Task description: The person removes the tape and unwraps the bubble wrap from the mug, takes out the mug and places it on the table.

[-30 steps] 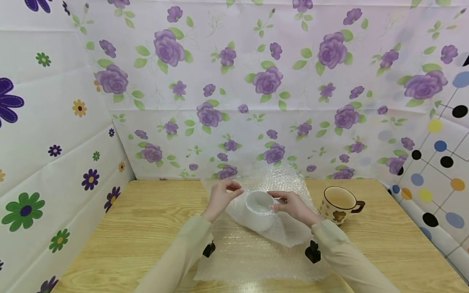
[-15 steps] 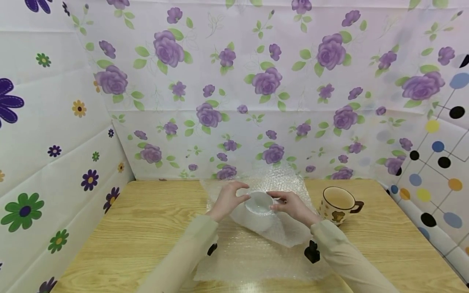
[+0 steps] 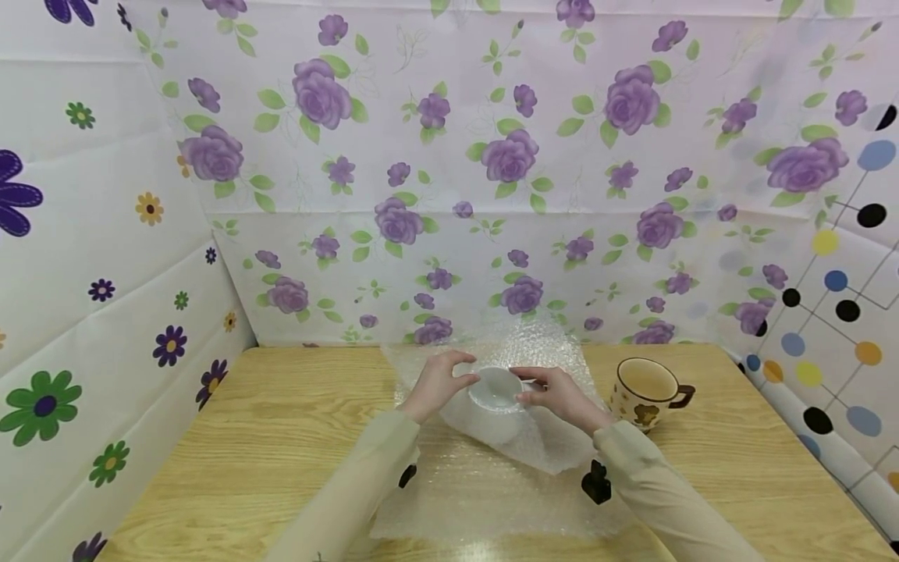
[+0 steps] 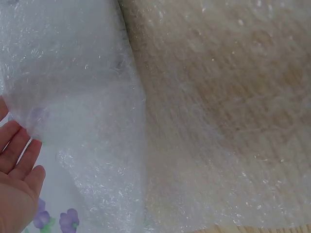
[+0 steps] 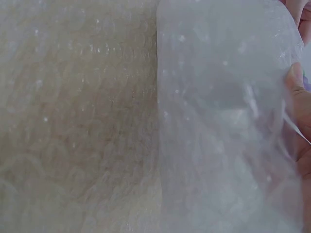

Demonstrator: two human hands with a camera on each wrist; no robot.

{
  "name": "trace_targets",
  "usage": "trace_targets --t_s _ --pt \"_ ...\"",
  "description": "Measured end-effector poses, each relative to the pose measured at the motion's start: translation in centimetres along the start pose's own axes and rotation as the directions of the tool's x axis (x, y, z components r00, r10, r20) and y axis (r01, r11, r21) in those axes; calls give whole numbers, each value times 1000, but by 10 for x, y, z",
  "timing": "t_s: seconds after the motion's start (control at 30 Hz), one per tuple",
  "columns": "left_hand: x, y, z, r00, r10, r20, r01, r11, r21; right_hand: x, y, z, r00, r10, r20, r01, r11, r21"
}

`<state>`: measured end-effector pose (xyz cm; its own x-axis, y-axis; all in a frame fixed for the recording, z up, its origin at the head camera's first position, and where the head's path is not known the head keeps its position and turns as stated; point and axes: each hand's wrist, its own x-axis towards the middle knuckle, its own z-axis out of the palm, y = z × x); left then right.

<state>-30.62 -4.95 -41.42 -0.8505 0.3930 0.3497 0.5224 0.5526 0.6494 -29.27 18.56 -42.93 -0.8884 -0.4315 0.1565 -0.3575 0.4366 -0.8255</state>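
A white cup (image 3: pixel 495 387) stands mid-table, its mouth facing up and its lower body covered by a fold of bubble wrap (image 3: pixel 456 492). My right hand (image 3: pixel 558 394) holds the cup's right side, index finger at the far rim and thumb nearer; wrap lies between them. At the left rim is my left hand (image 3: pixel 437 382), thumb tip at the cup and a gap between thumb and index finger. In the left wrist view its loosely bent fingers (image 4: pixel 19 141) touch the wrap's edge. The right wrist view has the thumb (image 5: pixel 294 75) against the wrap. The cup's handle cannot be made out.
A cream mug (image 3: pixel 642 394) with a brown handle and bear print stands right of the wrap. The wooden table (image 3: pixel 281 437) is bounded by a flowered cloth (image 3: pixel 393 273) behind and patterned cloths at both sides. Black wrist cameras (image 3: pixel 596 482) sit under the forearms.
My left hand has moved right to the cup's left rim, then stayed there. The right hand keeps its hold on the cup, which has not visibly moved.
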Motion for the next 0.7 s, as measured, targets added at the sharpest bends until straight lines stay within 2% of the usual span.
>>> trace_targets --t_s 0.43,0.7 --pt "-1 -2 1 1000 -10 -10 10 1000 -10 -1 -3 -1 1000 -25 4 25 999 -36" --pt "-2 -2 -1 994 67 -81 -65 997 28 0 -3 0 1000 -14 -3 14 999 -40"
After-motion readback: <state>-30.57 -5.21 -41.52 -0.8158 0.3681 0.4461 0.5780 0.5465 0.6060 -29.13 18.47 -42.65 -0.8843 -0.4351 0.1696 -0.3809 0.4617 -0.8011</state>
